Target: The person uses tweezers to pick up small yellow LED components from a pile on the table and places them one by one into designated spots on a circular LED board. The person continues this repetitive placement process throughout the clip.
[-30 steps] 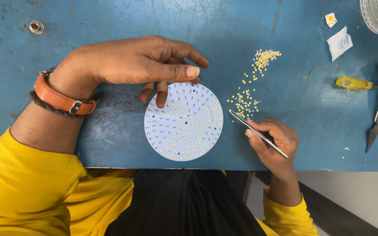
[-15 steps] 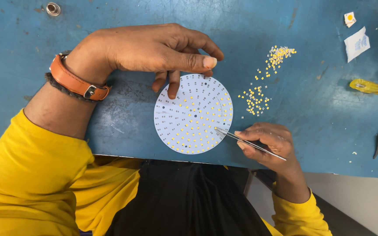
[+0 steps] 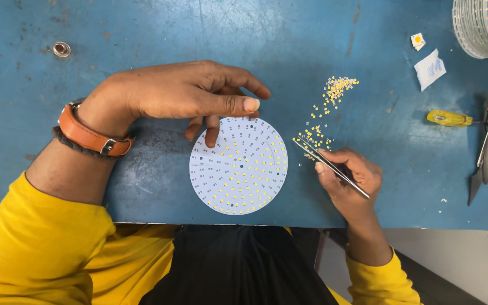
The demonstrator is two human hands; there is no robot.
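Observation:
A round white circuit board (image 3: 238, 167) dotted with small yellow chips lies flat on the blue table (image 3: 142, 34). My left hand (image 3: 182, 93) rests over its upper edge, fingertips touching the rim. My right hand (image 3: 348, 178) grips metal tweezers (image 3: 330, 165); their tip points up and left into a scatter of tiny yellow chips (image 3: 326, 110) just right of the board.
A yellow-handled tool (image 3: 448, 118) and grey pliers (image 3: 484, 149) lie at the right. A stack of white discs (image 3: 484, 25) sits in the top right corner, with a white packet (image 3: 429, 69) below it. A small metal ring (image 3: 61, 49) lies top left.
The tweezers' tip has moved from the board's lower right edge back to the loose yellow chips. My left hand stays on the board's top rim.

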